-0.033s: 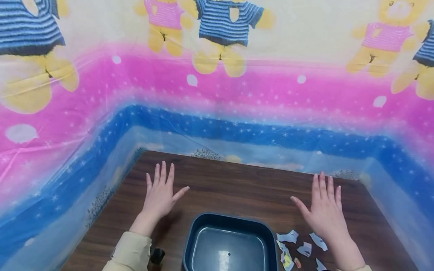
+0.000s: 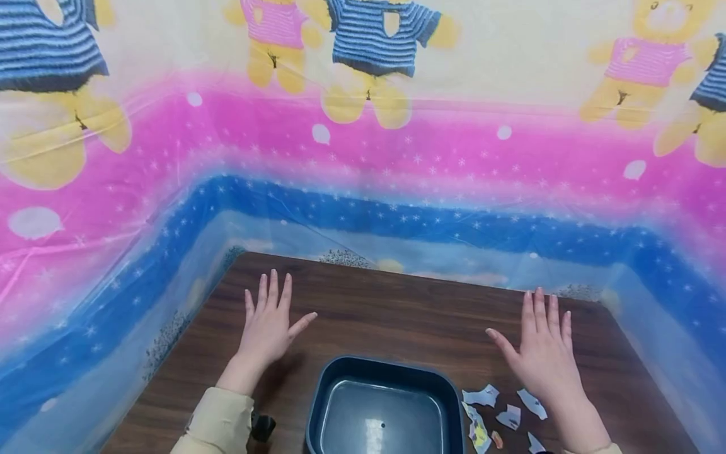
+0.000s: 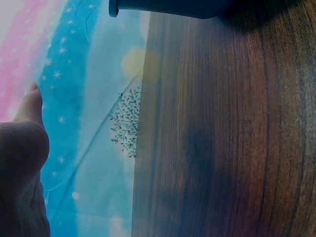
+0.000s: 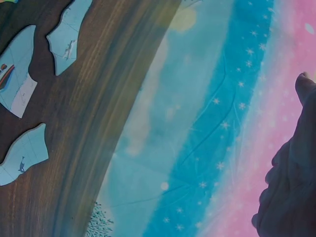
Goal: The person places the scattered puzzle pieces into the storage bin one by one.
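My left hand (image 2: 266, 331) is held over the left part of the brown wooden table, fingers straight and spread, holding nothing. On the other side my right hand (image 2: 544, 359) has the same spread pose and is likewise bare. Between the wrists, at the near edge of the view, stands a dark blue-grey rectangular tray (image 2: 391, 369). To its right lie several flat, irregular pieces with pale printed faces, among them a pale piece (image 2: 532, 403), a piece with yellow (image 2: 479, 432) and a small orange-brown one (image 2: 497, 439). The right hand is nearest these pieces without touching them.
A printed curtain (image 2: 363, 157) with bears, pink and blue bands surrounds the table (image 2: 391, 309) at the back and sides. By the left sleeve (image 2: 218, 416) sits a small black object (image 2: 263, 427), its kind unclear.
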`<state>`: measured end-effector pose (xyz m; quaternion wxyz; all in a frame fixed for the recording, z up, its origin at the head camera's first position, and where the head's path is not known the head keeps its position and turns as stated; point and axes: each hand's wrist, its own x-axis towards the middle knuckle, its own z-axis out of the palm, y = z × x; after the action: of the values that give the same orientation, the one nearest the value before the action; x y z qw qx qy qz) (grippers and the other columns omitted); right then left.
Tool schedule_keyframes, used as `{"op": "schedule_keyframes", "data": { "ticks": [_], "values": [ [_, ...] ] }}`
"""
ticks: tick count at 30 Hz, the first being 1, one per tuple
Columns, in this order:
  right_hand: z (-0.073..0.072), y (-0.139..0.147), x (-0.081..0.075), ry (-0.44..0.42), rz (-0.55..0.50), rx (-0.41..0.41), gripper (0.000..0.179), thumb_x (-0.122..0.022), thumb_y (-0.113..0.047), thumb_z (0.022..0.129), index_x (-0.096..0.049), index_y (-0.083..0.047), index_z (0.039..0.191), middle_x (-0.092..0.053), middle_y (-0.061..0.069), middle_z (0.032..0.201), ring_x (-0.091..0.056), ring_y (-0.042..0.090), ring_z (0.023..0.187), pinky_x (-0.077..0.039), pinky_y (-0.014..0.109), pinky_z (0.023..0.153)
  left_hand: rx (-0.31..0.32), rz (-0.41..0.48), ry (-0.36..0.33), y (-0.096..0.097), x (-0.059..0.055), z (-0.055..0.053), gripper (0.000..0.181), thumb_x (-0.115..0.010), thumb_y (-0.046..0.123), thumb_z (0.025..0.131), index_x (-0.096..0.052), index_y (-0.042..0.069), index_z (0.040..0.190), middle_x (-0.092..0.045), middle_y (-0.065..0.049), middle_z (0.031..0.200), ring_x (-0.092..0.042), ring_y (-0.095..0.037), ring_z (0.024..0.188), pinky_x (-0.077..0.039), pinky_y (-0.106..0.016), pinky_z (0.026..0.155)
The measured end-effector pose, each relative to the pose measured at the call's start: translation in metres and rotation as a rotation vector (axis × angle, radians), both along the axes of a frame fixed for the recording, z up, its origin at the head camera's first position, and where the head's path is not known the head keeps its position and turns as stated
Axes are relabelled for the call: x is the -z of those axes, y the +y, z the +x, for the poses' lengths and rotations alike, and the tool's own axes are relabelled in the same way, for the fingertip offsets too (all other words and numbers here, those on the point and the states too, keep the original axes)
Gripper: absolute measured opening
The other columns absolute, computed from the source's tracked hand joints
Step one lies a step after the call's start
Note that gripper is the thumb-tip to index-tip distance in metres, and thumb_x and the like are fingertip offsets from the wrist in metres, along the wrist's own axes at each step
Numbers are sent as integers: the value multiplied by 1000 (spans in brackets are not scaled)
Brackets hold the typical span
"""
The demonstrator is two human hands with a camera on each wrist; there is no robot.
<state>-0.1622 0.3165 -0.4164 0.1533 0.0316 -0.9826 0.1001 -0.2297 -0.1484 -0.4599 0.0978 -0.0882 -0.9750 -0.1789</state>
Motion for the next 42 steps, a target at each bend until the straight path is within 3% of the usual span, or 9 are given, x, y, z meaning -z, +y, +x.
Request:
{"op": "schedule_keyframes", "data": {
  "ticks": [14, 18, 22, 25, 27, 29, 32, 34, 42],
  "values": [
    [9, 1, -9, -5, -1, 24, 102, -47, -64, 100, 0, 4, 161, 5, 27, 167, 16, 42, 152, 16, 60, 118, 33, 14, -20, 7, -5, -6, 100, -54, 63, 98, -11, 2, 163, 2, -26, 167, 9, -43, 154, 6, -70, 116],
    [16, -3, -12, -25, -12, 20, 100, -45, -64, 101, -1, 5, 160, 5, 27, 167, 18, 41, 152, 16, 59, 118, 62, 59, -64, 7, -11, 0, 98, -51, 63, 99, -10, 0, 162, 2, -28, 167, 10, -44, 153, 5, -71, 116],
    [27, -12, -8, -112, -57, 4, 95, -49, -59, 102, -11, 7, 160, -5, 32, 165, 8, 47, 152, 11, 62, 118, 143, 181, -220, 7, -21, 26, 92, -45, 61, 103, -14, -4, 161, -5, -30, 165, 7, -47, 152, 6, -72, 114],
    [41, -21, 0, -191, -87, 18, 78, -61, -46, 101, -38, 8, 152, -36, 34, 155, -27, 52, 145, -15, 68, 116, 198, 254, -314, 12, -23, 58, 85, -45, 56, 105, -21, -5, 159, -15, -28, 164, 0, -45, 153, 3, -70, 115],
    [51, -27, 8, -271, -124, 46, 60, -70, -38, 96, -59, 6, 136, -60, 29, 131, -54, 47, 123, -38, 65, 105, 220, 277, -342, 17, -21, 82, 83, -47, 53, 105, -23, -5, 158, -19, -26, 164, -6, -43, 153, 0, -69, 116],
    [60, -32, 18, -363, -157, 86, 41, -76, -34, 92, -70, 1, 113, -69, 18, 99, -64, 35, 92, -52, 54, 84, 217, 286, -352, 23, -16, 105, 85, -51, 52, 104, -21, -5, 159, -19, -24, 165, -8, -41, 153, -3, -68, 117],
    [69, -37, 32, -508, -212, 159, 34, -82, -38, 85, -69, -6, 83, -58, 4, 72, -54, 20, 66, -47, 38, 59, 202, 264, -326, 32, -9, 134, 95, -59, 55, 99, -17, -8, 158, -16, -25, 165, -9, -41, 153, -6, -69, 117],
    [73, -39, 40, -549, -220, 195, 38, -84, -41, 81, -63, -9, 75, -53, 2, 67, -50, 19, 61, -39, 33, 54, 193, 234, -298, 37, -5, 148, 103, -64, 58, 95, -16, -9, 158, -14, -26, 166, -9, -41, 154, -8, -70, 116],
    [86, -50, 47, -583, -295, 215, 32, -85, -25, 81, -60, -6, 85, -55, 5, 76, -52, 21, 66, -42, 34, 56, 177, 131, -248, 46, 5, 178, 130, -75, 70, 75, -17, -14, 156, -15, -29, 165, -13, -42, 153, -12, -74, 114]
  ]
}}
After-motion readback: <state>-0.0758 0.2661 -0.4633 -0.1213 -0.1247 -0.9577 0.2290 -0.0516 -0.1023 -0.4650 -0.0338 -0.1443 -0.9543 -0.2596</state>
